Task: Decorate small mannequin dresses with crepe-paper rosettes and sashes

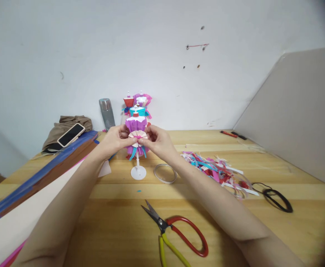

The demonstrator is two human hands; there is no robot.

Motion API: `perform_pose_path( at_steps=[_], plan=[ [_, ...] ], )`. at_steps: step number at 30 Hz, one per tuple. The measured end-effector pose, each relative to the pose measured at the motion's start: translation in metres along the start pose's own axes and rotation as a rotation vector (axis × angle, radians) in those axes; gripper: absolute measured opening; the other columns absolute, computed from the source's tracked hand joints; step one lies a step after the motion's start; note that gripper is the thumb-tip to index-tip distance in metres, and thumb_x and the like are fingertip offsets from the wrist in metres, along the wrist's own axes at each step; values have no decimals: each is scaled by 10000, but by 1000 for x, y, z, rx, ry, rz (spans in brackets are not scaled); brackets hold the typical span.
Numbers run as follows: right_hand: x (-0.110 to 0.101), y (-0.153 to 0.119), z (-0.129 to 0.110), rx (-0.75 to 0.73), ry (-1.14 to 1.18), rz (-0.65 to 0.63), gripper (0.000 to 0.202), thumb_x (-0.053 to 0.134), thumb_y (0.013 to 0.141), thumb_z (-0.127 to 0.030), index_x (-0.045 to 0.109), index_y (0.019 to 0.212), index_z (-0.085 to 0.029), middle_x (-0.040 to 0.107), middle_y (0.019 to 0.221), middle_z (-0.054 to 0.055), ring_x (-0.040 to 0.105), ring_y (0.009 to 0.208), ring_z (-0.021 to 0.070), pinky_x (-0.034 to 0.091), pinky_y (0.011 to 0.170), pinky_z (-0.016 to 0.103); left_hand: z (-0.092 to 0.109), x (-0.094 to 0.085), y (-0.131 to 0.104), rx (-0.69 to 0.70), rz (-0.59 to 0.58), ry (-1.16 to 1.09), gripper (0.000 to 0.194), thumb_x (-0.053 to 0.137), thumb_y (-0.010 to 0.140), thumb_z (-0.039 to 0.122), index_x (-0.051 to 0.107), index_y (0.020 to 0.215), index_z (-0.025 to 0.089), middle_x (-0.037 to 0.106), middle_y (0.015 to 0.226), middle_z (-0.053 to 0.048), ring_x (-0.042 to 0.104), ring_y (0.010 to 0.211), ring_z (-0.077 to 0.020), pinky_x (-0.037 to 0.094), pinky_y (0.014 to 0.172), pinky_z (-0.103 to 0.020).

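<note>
A miniature white dress-form stand (138, 172) stands upright at the middle of the table, dressed in ruffled purple paper (136, 125) with blue strips (133, 152) hanging below the waist. A pale pink pleated paper rosette (138, 134) with a bright pink centre sits at its front. My left hand (114, 140) pinches the rosette from the left, thumb near its centre. From the other side my right hand (161, 142) grips it too, its thumb almost meeting the left one. The fingers behind the dress are partly hidden.
More dressed forms (128, 101) stand behind. Red-and-yellow-handled scissors (188, 235) lie in front. A clear tape ring (165, 182), paper scraps (211, 167) and a black cord (279, 202) lie to the right. Coloured sheets (37, 193), a phone (71, 135) and a bottle (107, 113) are left.
</note>
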State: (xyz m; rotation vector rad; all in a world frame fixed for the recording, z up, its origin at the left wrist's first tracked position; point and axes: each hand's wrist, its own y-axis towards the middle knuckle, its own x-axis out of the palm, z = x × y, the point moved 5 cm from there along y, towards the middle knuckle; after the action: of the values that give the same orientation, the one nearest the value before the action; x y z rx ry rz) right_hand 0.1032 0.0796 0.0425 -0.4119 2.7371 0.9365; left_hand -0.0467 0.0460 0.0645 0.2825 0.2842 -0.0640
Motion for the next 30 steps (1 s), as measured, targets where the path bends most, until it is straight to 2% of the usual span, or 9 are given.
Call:
perform_pose_path(
  at_steps=[6, 12, 19, 24, 27, 29, 30],
  plan=[
    [-4, 4, 2, -3, 59, -114, 274, 680, 718, -413, 559, 794, -180, 503, 650, -37, 446, 589, 109, 373, 561, 249, -1, 0, 1, 5, -22, -3, 451, 835, 555, 360, 641, 891, 131, 702, 828, -62, 646, 765, -204, 502, 709, -321],
    [-4, 6, 1, 11, 78, -55, 239, 644, 698, -375, 489, 709, -192, 435, 589, -58, 387, 547, 96, 327, 527, 241, -4, 2, 3, 11, -27, -62, 491, 831, 571, 376, 639, 952, 133, 693, 829, -50, 638, 746, -188, 498, 702, -308],
    [-3, 7, 3, 23, 83, -57, 237, 653, 697, -381, 514, 731, -192, 453, 592, -53, 403, 554, 102, 341, 532, 244, -6, 2, 4, 11, -37, -79, 472, 826, 577, 374, 633, 935, 136, 698, 845, -56, 647, 763, -191, 504, 712, -306],
    [-3, 7, 5, 44, 118, -52, 220, 638, 703, -373, 540, 766, -187, 513, 636, -33, 467, 579, 112, 399, 573, 262, -6, 3, 4, -1, -54, -117, 609, 826, 587, 358, 589, 1104, 140, 701, 836, -43, 656, 733, -184, 507, 677, -286],
    [-9, 5, 1, 58, 86, -4, 245, 624, 723, -403, 515, 712, -184, 523, 606, -30, 476, 548, 108, 390, 536, 253, -7, 3, 5, 12, -63, -136, 660, 804, 618, 338, 539, 1192, 148, 694, 798, -27, 650, 685, -170, 502, 644, -274],
    [-12, 3, -1, 100, -17, -67, 306, 622, 740, -434, 480, 627, -187, 508, 544, -34, 456, 494, 99, 353, 480, 238, -8, 2, 6, 19, -58, -149, 661, 795, 627, 319, 527, 1207, 149, 693, 787, -24, 649, 672, -167, 501, 635, -272],
    [-11, 1, 0, 139, -78, -158, 334, 632, 738, -439, 475, 588, -186, 506, 516, -33, 448, 468, 94, 335, 455, 232, -8, 2, 6, 22, -56, -157, 657, 795, 626, 308, 528, 1204, 147, 693, 785, -24, 652, 675, -169, 503, 639, -273]
  ],
)
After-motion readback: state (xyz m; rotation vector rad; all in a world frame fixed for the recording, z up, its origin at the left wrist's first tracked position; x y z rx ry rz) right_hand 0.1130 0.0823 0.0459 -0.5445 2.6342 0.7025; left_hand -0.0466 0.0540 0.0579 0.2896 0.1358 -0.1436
